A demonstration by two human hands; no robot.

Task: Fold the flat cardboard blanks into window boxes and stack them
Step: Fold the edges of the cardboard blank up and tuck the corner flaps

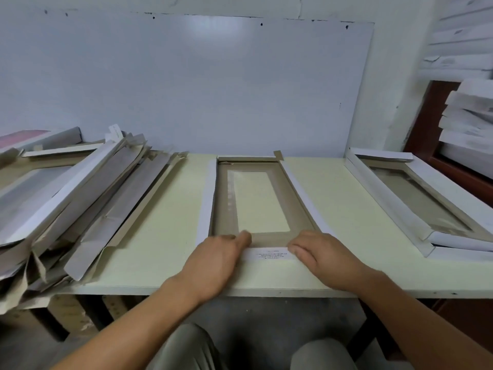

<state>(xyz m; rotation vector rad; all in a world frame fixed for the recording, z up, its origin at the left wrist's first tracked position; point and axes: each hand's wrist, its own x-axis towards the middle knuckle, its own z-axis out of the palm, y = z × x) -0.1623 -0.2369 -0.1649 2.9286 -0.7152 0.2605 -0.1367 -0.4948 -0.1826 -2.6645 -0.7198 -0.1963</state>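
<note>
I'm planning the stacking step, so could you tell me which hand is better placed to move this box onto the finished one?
Right hand: the finished box lies on its side.

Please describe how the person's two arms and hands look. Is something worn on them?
Both arms are bare all the way up to the picture's lower edge: no sleeves show. The left hand and the right hand wear no gloves. I see no watch, ring or bracelet on either wrist or on the fingers that show. Grey-green trousers cover the knees below.
</note>
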